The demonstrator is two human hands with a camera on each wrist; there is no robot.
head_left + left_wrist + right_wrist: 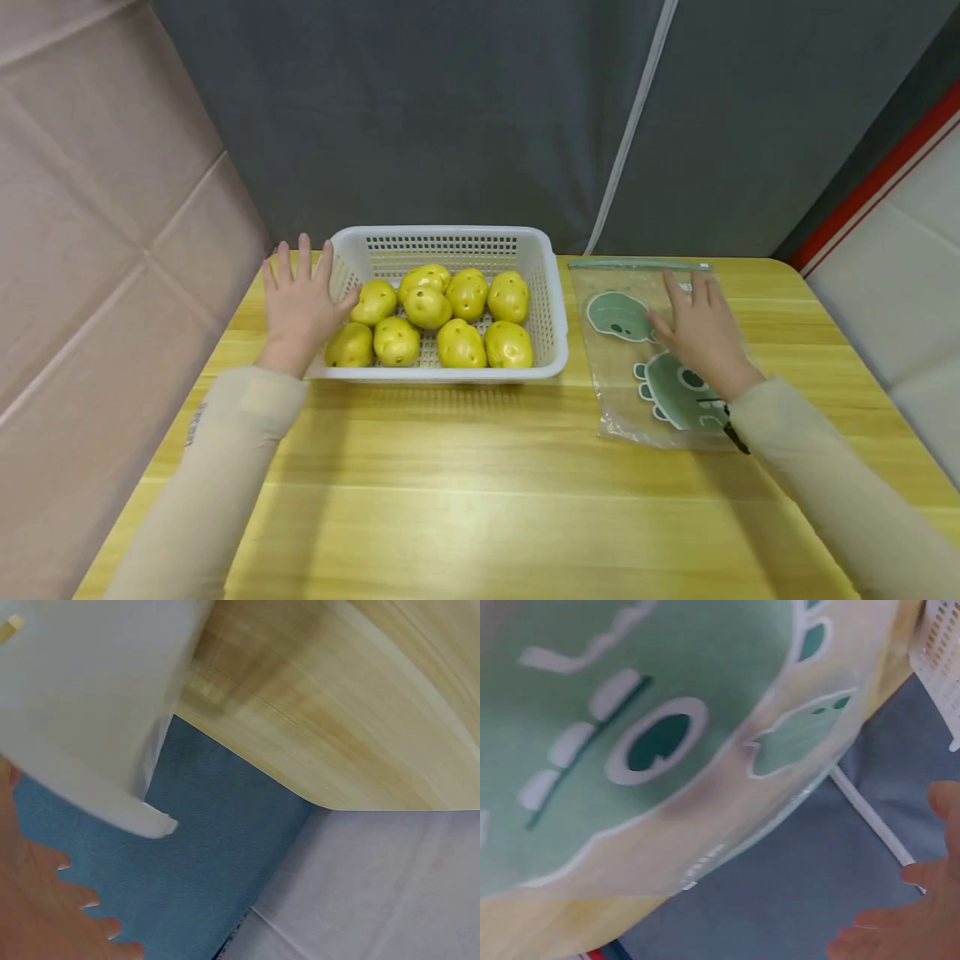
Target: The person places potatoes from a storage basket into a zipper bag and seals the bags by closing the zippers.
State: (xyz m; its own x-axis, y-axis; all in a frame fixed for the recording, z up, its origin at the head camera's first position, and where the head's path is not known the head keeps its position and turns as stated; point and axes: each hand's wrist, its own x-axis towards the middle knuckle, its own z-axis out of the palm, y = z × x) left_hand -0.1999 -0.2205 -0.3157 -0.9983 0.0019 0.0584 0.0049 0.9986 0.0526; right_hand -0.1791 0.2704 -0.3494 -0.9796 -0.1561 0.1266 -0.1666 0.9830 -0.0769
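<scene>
A white plastic basket (557,321) holds several yellow potatoes (461,343) in the head view. Beside its left end is my left hand (298,312), fingers spread and straight, with the thumb near the rim; whether it touches cannot be told. To the right of the basket lies a clear zip bag (611,375) printed with green cartoon shapes. My right hand (705,333) is over the bag's right part with fingers extended, gripping nothing. In the right wrist view, the fingers (881,919) appear apart from the bag's zip edge.
Both the basket and the bag are on a wooden table (450,483). A dark grey curtain (412,117) hangs behind, with a pale padded wall (105,217) at left. White panelling with a red strip (885,171) borders the right side.
</scene>
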